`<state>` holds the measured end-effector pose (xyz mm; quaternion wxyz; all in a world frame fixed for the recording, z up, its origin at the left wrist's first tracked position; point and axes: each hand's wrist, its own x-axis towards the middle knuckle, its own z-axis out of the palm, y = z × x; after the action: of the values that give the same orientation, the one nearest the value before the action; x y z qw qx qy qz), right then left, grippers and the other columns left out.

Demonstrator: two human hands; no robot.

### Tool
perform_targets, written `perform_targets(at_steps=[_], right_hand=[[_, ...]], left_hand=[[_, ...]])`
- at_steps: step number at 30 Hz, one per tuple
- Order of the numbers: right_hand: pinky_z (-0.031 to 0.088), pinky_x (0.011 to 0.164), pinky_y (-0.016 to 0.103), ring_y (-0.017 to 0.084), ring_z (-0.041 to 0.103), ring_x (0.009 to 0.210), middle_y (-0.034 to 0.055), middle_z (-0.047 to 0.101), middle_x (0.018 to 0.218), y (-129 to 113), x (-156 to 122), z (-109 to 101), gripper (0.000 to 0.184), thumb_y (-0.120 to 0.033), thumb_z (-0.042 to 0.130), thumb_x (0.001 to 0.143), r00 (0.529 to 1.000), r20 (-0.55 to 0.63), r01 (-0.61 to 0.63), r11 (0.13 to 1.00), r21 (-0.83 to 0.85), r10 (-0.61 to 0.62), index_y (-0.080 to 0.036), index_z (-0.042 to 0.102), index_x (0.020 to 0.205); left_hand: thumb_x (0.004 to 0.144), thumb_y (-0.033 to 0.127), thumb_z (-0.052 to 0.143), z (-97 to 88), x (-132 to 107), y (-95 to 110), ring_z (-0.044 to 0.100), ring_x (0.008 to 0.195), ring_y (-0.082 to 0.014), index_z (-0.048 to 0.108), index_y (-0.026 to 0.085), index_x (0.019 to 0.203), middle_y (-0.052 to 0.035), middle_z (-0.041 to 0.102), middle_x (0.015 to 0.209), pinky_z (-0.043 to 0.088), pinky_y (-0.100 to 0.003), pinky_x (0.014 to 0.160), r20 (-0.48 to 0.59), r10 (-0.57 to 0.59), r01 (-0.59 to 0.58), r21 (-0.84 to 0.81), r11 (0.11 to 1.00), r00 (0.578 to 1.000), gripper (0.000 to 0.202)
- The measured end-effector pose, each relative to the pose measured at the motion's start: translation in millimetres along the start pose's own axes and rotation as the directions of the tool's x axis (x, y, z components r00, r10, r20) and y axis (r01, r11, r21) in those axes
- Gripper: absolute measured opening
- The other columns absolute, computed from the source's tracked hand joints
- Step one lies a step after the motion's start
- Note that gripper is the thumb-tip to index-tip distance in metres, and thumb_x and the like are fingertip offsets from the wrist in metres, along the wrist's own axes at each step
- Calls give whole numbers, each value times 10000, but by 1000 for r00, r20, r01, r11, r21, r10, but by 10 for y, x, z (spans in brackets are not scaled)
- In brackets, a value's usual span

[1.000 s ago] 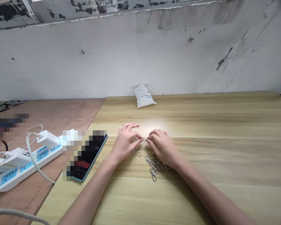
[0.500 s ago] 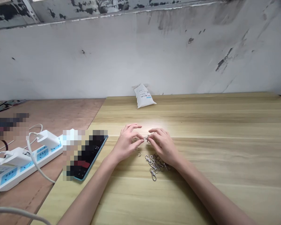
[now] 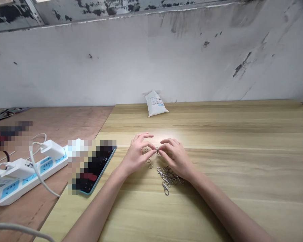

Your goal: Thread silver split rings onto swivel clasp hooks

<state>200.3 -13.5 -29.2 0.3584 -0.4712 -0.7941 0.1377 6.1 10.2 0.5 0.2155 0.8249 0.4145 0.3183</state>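
My left hand [image 3: 137, 153] and my right hand [image 3: 175, 156] meet fingertip to fingertip just above the table. Thumb and forefinger of each are pinched on small silvery metal pieces [image 3: 157, 151]. These look like a metal ring on the left side and a swivel clasp on the right, though the fingertips cover most of them. Beside and partly under my left hand lie several loose metal rings [image 3: 150, 166]. A pile of silvery swivel clasps [image 3: 168, 177] lies below my right hand, one clasp [image 3: 165, 188] at its near edge.
A phone [image 3: 97, 171] with a lit screen lies left of my left arm. Further left, a white power strip [image 3: 35, 174] with plugged-in chargers and cables rests on a brown surface. A white packet [image 3: 156, 104] stands at the back of the wooden table [image 3: 229, 141], near the wall.
My fingertips have drawn slightly closer together around the small metal pieces, which have turned a little. The pile and the loose rings lie as before.
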Motion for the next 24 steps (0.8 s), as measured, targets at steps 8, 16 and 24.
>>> perform_targets(at_steps=[8,16,24], right_hand=[[418,839,393,221,578,962,69,652,1000,-109,-9,32,124,-212,516,936,999,-27,47,999,6,-47,-224,628,884],[396,813,388,211,584,864,52,665,913,-119,-8,42,120,-244,553,921,997,-78,-23,996,-83,17,-223,666,889],[384,840,399,210,586,844,54,672,887,-155,-4,16,160,-206,515,913,997,-71,-21,984,-175,8,-209,664,854]], left_hand=[[845,207,657,29,-16,90,452,1288,-249,698,223,820,-55,603,1254,377,-486,1086,-15,4,-5,-92,996,1000,50],[844,207,666,40,-9,114,458,1279,-233,693,226,816,-47,616,1233,367,-478,1093,-40,-9,3,-141,990,999,43],[844,208,667,46,-25,129,456,1286,-214,692,229,809,-42,611,1241,360,-444,1108,-2,-24,23,-216,976,1000,48]])
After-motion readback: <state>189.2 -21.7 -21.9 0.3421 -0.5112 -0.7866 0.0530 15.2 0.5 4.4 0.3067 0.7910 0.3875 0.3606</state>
